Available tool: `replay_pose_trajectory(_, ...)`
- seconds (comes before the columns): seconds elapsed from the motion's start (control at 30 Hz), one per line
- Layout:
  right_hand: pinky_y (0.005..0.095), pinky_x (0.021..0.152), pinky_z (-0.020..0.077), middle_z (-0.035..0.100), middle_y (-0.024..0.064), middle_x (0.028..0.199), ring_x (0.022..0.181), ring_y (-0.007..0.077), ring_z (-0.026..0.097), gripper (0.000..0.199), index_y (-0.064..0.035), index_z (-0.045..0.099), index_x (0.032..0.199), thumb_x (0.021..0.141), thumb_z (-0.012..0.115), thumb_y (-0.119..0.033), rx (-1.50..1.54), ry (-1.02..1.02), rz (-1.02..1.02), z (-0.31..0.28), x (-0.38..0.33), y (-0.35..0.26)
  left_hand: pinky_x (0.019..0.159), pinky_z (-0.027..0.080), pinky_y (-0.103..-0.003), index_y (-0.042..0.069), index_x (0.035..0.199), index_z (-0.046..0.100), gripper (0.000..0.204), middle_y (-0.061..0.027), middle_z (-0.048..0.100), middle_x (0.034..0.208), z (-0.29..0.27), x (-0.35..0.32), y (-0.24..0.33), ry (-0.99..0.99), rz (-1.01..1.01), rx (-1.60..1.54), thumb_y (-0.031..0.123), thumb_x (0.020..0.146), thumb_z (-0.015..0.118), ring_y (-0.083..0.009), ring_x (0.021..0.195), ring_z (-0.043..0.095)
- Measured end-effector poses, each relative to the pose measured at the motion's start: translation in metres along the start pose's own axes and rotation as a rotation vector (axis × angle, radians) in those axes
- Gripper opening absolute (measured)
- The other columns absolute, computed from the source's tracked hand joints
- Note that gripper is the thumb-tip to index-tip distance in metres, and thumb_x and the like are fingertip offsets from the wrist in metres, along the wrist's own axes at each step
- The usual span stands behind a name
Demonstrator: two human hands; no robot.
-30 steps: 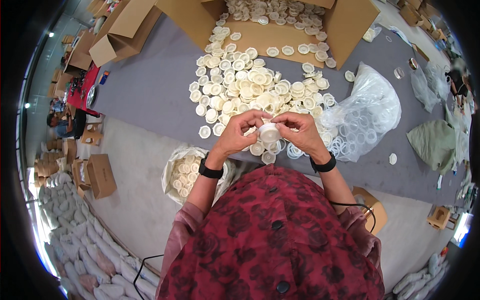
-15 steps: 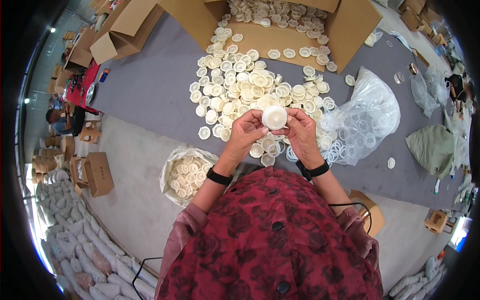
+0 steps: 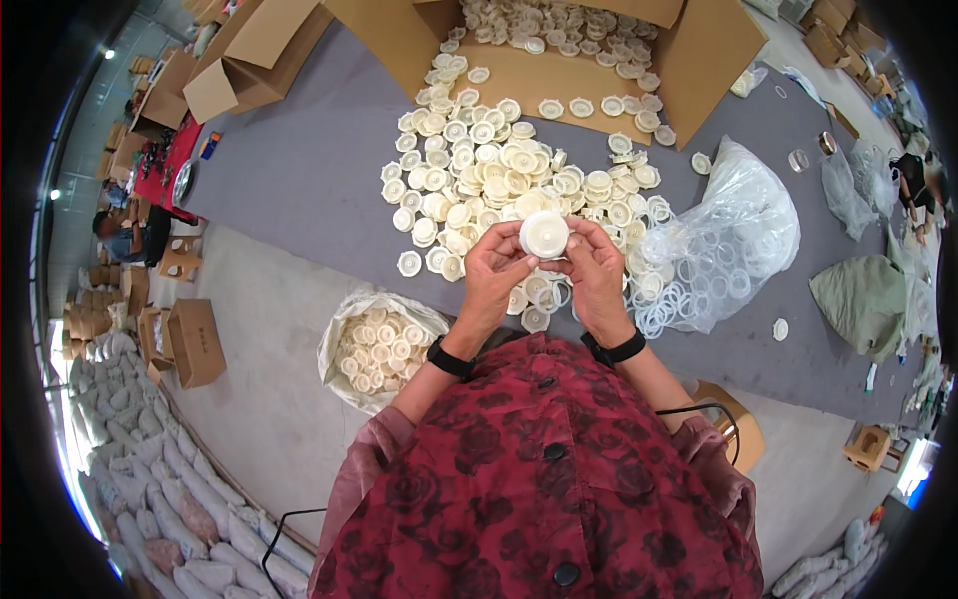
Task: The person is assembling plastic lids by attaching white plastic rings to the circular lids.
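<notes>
Both my hands hold one round cream plastic cap (image 3: 545, 235) up in front of me, above the near edge of the grey table (image 3: 299, 180). My left hand (image 3: 496, 275) grips its left side and my right hand (image 3: 597, 270) its right side, fingertips on the rim. Beneath and beyond them lies a heap of several like cream caps (image 3: 499, 180) spread on the table. A clear plastic bag (image 3: 723, 245) with several thin white rings sits just right of my right hand.
An open cardboard box (image 3: 559, 50) with more caps lies on its side at the table's far edge. A white sack (image 3: 374, 344) full of caps stands on the floor by my left arm. Cardboard boxes (image 3: 230, 60) and filled sacks line the left.
My hands have lifted the cap from just above the heap up toward me, and its round face now points at the camera.
</notes>
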State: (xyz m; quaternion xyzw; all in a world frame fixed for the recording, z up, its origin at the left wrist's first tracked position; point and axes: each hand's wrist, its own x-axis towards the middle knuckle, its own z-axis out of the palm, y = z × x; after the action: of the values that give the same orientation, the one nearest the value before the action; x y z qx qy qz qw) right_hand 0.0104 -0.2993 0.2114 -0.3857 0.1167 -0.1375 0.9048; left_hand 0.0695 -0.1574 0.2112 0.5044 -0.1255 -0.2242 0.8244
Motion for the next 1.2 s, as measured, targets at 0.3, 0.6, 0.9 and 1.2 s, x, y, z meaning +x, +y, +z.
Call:
replay_pose_trajectory(0.3,0.0229,0.074,0.0536,0.070,0.0068,0.096,0.085,0.0099,0.065,0.019,0.0032,0.068,0.109,0.090,0.064,-0.002,-0.355,-0.111,-0.166,-0.009,-0.001,-0.013,0.083,0.052,-0.026,-0.005,0.117,0.064,0.031,-0.0100,0.069,0.102,-0.020,-0.007,0.024,-0.119,0.010,0.161,0.000,0.086,0.066,-0.0126,0.093,0.065)
replay_pose_trajectory(0.6,0.0216,0.067,0.0492,0.070,0.0033,0.086,0.075,0.0074,0.061,0.013,0.0026,0.071,0.097,0.087,0.067,-0.004,-0.653,-0.373,-0.082,-0.003,0.001,-0.029,0.075,0.049,-0.027,-0.004,0.100,0.070,0.020,-0.0065,0.069,0.088,-0.035,0.001,0.043,-0.325,0.050,0.371,0.002,0.082,0.063,-0.0118,0.081,0.062)
replay_pose_trajectory(0.9,0.0264,0.063,0.0516,0.068,0.0099,0.077,0.067,0.0142,0.064,0.017,0.0021,0.069,0.091,0.088,0.067,-0.015,-1.014,-0.410,-0.042,0.009,0.000,-0.012,0.061,0.044,-0.028,-0.001,0.088,0.069,0.017,-0.0063,0.063,0.072,-0.045,-0.003,0.049,-0.332,-0.018,0.841,0.011,0.077,0.063,-0.0119,0.065,0.055)
replay_pose_trajectory(1.2,0.0349,0.064,0.0508,0.068,0.0176,0.082,0.071,0.0299,0.066,0.019,0.0017,0.068,0.092,0.085,0.067,-0.017,-1.216,-0.172,-0.031,-0.097,-0.002,0.047,0.067,0.051,-0.043,0.002,0.093,0.069,0.024,-0.0209,0.066,0.079,-0.255,-0.110,0.018,-0.133,-0.408,1.380,0.019,0.078,0.061,-0.0361,0.076,0.065)
